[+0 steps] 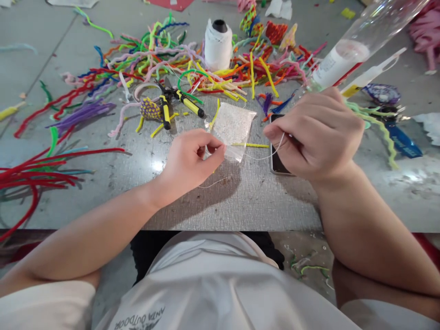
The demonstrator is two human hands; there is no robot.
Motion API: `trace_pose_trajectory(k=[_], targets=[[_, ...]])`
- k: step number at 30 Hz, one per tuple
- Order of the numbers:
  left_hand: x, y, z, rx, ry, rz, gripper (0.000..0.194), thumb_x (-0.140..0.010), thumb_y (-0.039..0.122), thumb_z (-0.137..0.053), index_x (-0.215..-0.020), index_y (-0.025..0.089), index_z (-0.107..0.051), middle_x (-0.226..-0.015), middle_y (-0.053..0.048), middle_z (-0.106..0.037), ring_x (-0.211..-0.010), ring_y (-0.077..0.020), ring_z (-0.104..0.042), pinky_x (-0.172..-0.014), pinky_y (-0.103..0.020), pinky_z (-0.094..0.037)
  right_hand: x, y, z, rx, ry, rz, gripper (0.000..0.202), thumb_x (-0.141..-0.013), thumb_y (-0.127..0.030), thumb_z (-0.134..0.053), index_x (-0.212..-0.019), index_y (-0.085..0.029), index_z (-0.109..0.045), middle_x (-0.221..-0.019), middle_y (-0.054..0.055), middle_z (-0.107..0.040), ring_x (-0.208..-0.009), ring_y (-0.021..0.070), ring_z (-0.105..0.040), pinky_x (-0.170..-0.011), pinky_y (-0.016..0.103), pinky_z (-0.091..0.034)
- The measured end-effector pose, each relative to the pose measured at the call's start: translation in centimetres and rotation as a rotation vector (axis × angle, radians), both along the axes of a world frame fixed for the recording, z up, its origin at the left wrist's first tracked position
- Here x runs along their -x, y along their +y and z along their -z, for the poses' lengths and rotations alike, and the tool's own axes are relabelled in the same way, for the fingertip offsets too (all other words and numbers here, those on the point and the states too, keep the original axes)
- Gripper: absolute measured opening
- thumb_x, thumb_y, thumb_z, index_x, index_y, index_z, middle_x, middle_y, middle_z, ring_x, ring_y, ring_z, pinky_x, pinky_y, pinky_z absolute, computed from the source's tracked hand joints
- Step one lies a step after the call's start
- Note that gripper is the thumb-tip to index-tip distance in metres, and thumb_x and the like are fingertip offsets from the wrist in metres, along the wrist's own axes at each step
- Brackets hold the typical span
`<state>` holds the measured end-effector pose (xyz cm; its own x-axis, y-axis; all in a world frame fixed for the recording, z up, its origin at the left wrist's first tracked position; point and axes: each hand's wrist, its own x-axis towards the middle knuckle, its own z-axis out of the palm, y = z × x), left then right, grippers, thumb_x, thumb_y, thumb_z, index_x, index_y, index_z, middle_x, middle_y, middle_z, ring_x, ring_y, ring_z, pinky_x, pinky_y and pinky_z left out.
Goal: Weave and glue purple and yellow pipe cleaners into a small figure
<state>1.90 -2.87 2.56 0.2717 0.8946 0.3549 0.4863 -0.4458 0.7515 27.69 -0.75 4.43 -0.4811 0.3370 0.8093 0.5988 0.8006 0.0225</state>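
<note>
My left hand (195, 158) is closed in a pinch on a thin white thread, beside the lower left of a small clear bag of white beads (233, 123). The thread (259, 158) curves across to my right hand (318, 135), whose fingers are curled round it above a dark phone (279, 158). A loose end of thread lies on the grey table below my left hand. Between the bag and the phone runs a yellow fuzzy stem (252, 145). Whatever else sits between my left fingertips is too small to make out.
Behind my hands lie yellow-handled pliers (165, 112), a white thread spool (218, 46) and a heap of coloured fuzzy stems (151, 59). Red stems (34, 172) lie at left. A clear bottle (360, 46) rises behind my right hand. The table edge (223, 229) is near my body.
</note>
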Motion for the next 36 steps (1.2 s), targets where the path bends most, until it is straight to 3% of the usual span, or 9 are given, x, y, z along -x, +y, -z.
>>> trace_pose_trajectory(k=[6, 11, 15, 17, 22, 30, 33, 36], targets=[[0.0, 0.5, 0.4, 0.154, -0.172, -0.05, 0.01, -0.078, 0.012, -0.071, -0.08, 0.021, -0.066, -0.061, 0.005, -0.048, -0.055, -0.0099, -0.041, -0.051, -0.026, -0.031, -0.6, 0.7, -0.3, -0.156, 0.106, 0.06, 0.029, -0.105, -0.027, -0.068, -0.079, -0.022, -0.054, -0.066, -0.003, -0.054, -0.065, 0.0122, -0.056, -0.066, 0.035, -0.035], [0.2, 0.4, 0.5, 0.201, -0.334, 0.12, 0.005, -0.092, 0.023, -0.067, -0.089, 0.021, -0.07, -0.063, 0.003, -0.052, -0.053, -0.0109, -0.044, -0.05, -0.027, -0.032, 0.2, 0.4, -0.1, -0.121, 0.066, 0.046, 0.028, -0.105, -0.026, -0.066, -0.08, -0.022, -0.056, -0.066, -0.003, -0.054, -0.066, 0.0129, -0.052, -0.068, 0.036, -0.035], [0.2, -0.5, 0.2, 0.19, -0.319, 0.281, 0.032, -0.098, 0.045, -0.073, -0.12, 0.021, -0.077, -0.101, -0.006, -0.073, -0.054, -0.007, -0.04, -0.047, -0.028, -0.03, 2.3, -0.8, 0.5, -0.101, -0.182, 0.052, 0.034, -0.11, -0.032, -0.059, -0.077, -0.023, -0.057, -0.068, -0.003, -0.059, -0.07, 0.0155, -0.052, -0.072, 0.039, -0.037], [0.0, -0.8, 0.1, 0.261, -0.258, 0.318, 0.044, -0.099, 0.051, -0.073, -0.131, 0.022, -0.072, -0.102, -0.006, -0.075, -0.05, -0.0056, -0.037, -0.045, -0.028, -0.027, 3.3, -1.2, 0.8, -0.108, -0.289, 0.094, 0.039, -0.111, -0.031, -0.055, -0.073, -0.023, -0.056, -0.065, -0.001, -0.056, -0.071, 0.0169, -0.049, -0.071, 0.04, -0.034], [-0.7, -1.1, 0.0, 0.318, -0.08, 0.248, 0.027, -0.102, 0.042, -0.069, -0.113, 0.018, -0.075, -0.066, 0.004, -0.06, -0.055, -0.0103, -0.048, -0.05, -0.026, -0.034, 4.0, -1.2, 1.3, 0.03, -0.306, 0.036, 0.035, -0.107, -0.023, -0.053, -0.072, -0.023, -0.057, -0.066, 0.002, -0.056, -0.071, 0.0195, -0.049, -0.071, 0.042, -0.032], [-0.5, -0.4, -0.2, 0.2, -0.056, 0.07, 0.028, -0.102, 0.033, -0.065, -0.078, 0.019, -0.068, -0.06, 0.004, -0.052, -0.055, -0.0095, -0.042, -0.05, -0.027, -0.03, 1.6, 0.4, 1.5, 0.298, -0.147, -0.09, 0.017, -0.104, -0.037, -0.066, -0.092, -0.025, -0.07, -0.079, 0.003, -0.07, -0.078, 0.0212, -0.06, -0.074, 0.039, -0.042], [-0.5, -0.5, -0.4, 0.232, -0.109, 0.08, 0.029, -0.103, 0.04, -0.065, -0.083, 0.019, -0.069, -0.06, 0.005, -0.051, -0.052, -0.0094, -0.041, -0.049, -0.028, -0.029, 1.4, 0.8, 1.6, 0.299, -0.113, -0.14, 0.015, -0.104, -0.035, -0.064, -0.093, -0.025, -0.07, -0.08, 0.003, -0.071, -0.076, 0.0209, -0.06, -0.073, 0.039, -0.043], [-0.5, -0.6, -0.3, 0.24, -0.04, 0.181, 0.029, -0.099, 0.047, -0.073, -0.099, 0.018, -0.076, -0.06, 0.006, -0.05, -0.053, -0.0098, -0.042, -0.051, -0.027, -0.03, 2.0, 0.5, 1.9, 0.269, -0.111, -0.194, 0.011, -0.102, -0.023, -0.06, -0.096, -0.022, -0.069, -0.082, 0.003, -0.071, -0.077, 0.0204, -0.061, -0.074, 0.037, -0.044]])
